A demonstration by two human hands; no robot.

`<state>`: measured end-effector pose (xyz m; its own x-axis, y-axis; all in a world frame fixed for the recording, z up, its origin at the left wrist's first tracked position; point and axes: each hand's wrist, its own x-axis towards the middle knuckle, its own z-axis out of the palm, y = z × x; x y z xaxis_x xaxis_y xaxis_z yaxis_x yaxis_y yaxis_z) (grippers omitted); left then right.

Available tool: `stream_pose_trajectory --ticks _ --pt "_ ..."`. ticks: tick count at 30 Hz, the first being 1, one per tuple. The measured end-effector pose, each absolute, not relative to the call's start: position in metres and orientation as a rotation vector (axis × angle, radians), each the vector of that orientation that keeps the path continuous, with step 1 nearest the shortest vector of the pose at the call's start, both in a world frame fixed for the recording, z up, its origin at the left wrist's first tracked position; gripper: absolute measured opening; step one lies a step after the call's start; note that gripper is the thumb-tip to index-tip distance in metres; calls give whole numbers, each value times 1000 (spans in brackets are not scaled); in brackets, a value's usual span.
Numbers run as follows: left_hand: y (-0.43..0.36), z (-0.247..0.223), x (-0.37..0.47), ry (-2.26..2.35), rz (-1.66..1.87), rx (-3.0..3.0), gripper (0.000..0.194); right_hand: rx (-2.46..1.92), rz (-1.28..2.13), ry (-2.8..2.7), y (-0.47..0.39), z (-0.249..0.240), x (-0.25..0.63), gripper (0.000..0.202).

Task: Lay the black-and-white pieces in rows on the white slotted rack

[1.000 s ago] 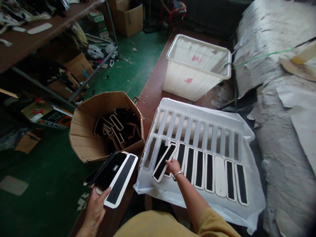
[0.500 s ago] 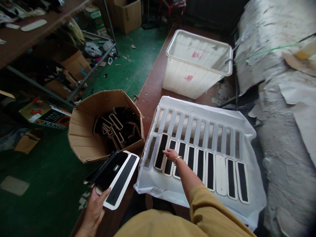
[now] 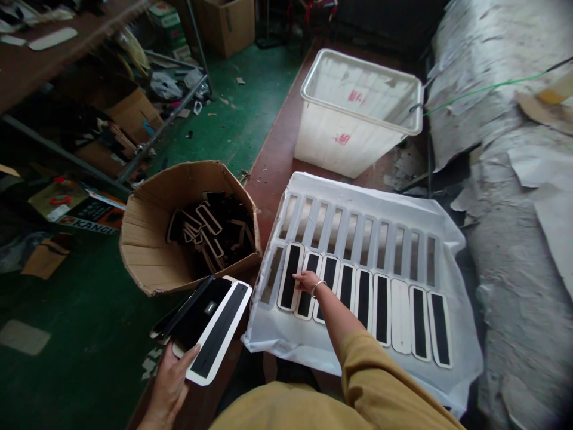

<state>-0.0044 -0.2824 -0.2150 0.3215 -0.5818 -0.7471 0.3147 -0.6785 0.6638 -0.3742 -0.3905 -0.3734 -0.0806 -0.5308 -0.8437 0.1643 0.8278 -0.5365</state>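
A stack of flat black pieces with pale borders (image 3: 221, 334) is gripped in my left hand (image 3: 172, 379), thumb on top; a small label shows on a black piece beneath. My right hand (image 3: 308, 282), a bracelet at its wrist, pinches the edge of a black strip with a white border (image 3: 290, 276). That strip lies at the left end of a row on the white slotted frame (image 3: 308, 352). Similar strips fill the row to its right, and one of them, a plain white strip (image 3: 400, 316), shows no black face. Open slots run along the frame's far half.
Left of the frame stands an open cardboard box (image 3: 147, 251) holding many similar pieces. A white plastic tub (image 3: 340, 137) stands beyond the frame. A long bulky grey-white covered mass (image 3: 514, 251) runs along the right. A cluttered shelf (image 3: 89, 54) is at upper left.
The strip under my right hand has shifted very slightly down and left, level with the row. My left hand still holds the stack, lowered a little.
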Motion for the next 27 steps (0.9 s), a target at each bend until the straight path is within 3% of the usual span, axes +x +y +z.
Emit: stream_pose_trajectory --ticks 7,27 --pt "-278 -217 -1 -222 -1513 1807 54 -196 -504 1603 -385 -366 -367 16" --pt "-276 -230 15 -171 -1536 1837 73 -454 -603 1764 -369 -351 -352 29"
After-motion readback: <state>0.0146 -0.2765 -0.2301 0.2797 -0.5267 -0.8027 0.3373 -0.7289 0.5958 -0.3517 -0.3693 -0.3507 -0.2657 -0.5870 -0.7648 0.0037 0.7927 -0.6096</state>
